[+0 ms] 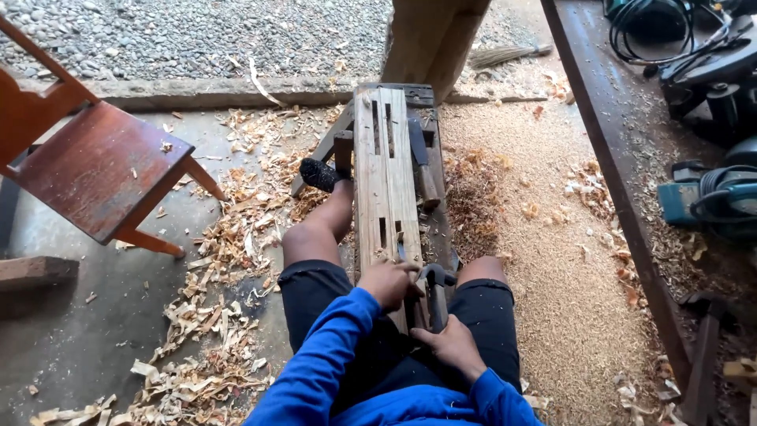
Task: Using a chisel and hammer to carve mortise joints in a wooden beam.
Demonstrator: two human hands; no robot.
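On the left stands a red-brown wooden chair (pixel 95 170), and under and beside it the floor is covered with lots of curly wood shavings (pixel 213 315). In the middle, a person in blue sleeves sits astride a long wooden plank (pixel 385 173) that rests on a low bench. The plank already has several long slots cut in it, some near the far end and some near the person, so a good part of the cutting looks done. The left hand (pixel 388 282) is closed around a thin tool, likely a chisel (pixel 400 254), with its tip at the nearest slot. The right hand (pixel 451 344) is closed on the handle of a hammer (pixel 435 285), whose head sits just beside the chisel. That near slot seems to be the one not finished yet. Another tool with a wooden handle (pixel 422 162) lies beside the plank. To the right is a wide spread of sawdust (pixel 544 260), and then a dark workbench (pixel 623 173) with power tools (pixel 710 197) on it.
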